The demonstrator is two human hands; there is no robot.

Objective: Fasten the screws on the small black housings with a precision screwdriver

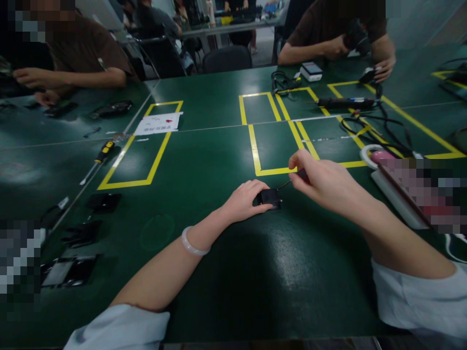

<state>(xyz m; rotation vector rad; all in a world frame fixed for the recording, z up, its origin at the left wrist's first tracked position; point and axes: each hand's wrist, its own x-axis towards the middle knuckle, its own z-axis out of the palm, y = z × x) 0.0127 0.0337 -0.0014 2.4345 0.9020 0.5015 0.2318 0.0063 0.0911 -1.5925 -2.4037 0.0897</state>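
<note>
My left hand [251,199] is closed around a small black box-shaped part [270,196], pressing it on the green tabletop, thumb at the near side and fingers over the far side. Small metal bits show at the part's right edge. Between the thumb and fingers of my right hand [321,180] is a slim dark tool [301,173], which looks like a small screwdriver. Its thin shaft slants down to the left, with the tip close to the part's far right corner; whether it touches, I cannot tell. Most of the handle is hidden in my palm.
A yellow-black screwdriver [105,152], black parts [104,201] and a paper sheet [158,123] lie left. On the right are an electric screwdriver [346,103], black cables [392,129], a tape roll [366,156] and a pouch [404,194]. Two people sit opposite, one holding a power drill [358,36].
</note>
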